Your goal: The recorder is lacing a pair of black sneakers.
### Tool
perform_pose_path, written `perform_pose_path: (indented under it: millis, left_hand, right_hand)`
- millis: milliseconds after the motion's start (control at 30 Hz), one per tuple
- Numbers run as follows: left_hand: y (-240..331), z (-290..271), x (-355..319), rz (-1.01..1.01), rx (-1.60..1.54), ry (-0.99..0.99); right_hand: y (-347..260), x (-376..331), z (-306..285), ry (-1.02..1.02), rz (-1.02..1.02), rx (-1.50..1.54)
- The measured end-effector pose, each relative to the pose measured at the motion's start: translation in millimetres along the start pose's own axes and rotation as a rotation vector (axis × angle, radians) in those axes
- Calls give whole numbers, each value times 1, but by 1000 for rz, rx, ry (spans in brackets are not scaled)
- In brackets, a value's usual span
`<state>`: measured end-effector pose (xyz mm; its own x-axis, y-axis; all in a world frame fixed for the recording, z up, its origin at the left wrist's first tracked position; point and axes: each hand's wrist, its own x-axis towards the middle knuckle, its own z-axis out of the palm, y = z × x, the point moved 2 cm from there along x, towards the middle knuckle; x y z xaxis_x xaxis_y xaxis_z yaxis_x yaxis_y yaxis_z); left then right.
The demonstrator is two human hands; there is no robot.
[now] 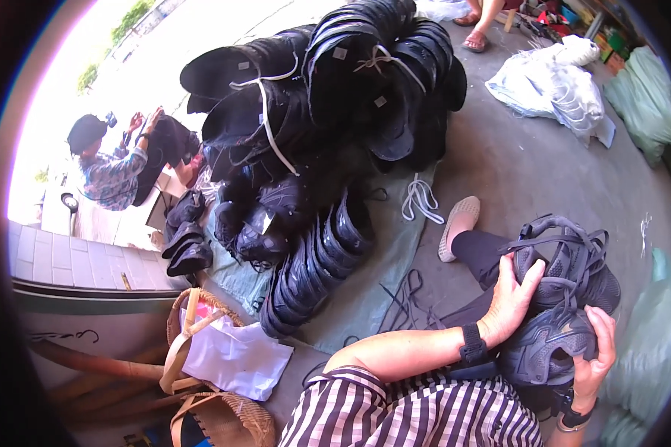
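A dark grey lace-up shoe upper (563,261) with loose laces lies over my lap at the right. Just below it rests another dark upper (548,346), touching it. My left hand (513,298) is closed on the edge of the top upper, thumb and fingers to either side. The far side of the lower upper is in the grip of my right hand (595,354), whose fingers curl around it. Where each fingertip presses is partly hidden by the dark material.
Tied bundles of black shoe pieces (328,89) and a row of nested dark uppers (317,268) lie on a pale green sheet (365,313). Wicker baskets (227,417) stand at lower left. White sacking (552,86) is at upper right. A person (112,164) works at far left.
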<state>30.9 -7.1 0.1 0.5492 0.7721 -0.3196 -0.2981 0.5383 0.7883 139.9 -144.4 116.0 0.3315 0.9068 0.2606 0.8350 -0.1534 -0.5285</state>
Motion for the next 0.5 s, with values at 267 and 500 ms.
perform_pose_path:
  millis: [267, 500]
  left_hand:
    - [-2, -5, 2, -18, 18, -5]
    - [6, -10, -5, 52, 49, 54]
  right_hand:
    - [0, 1, 8, 21, 43, 178]
    - [10, 3, 17, 23, 25, 273]
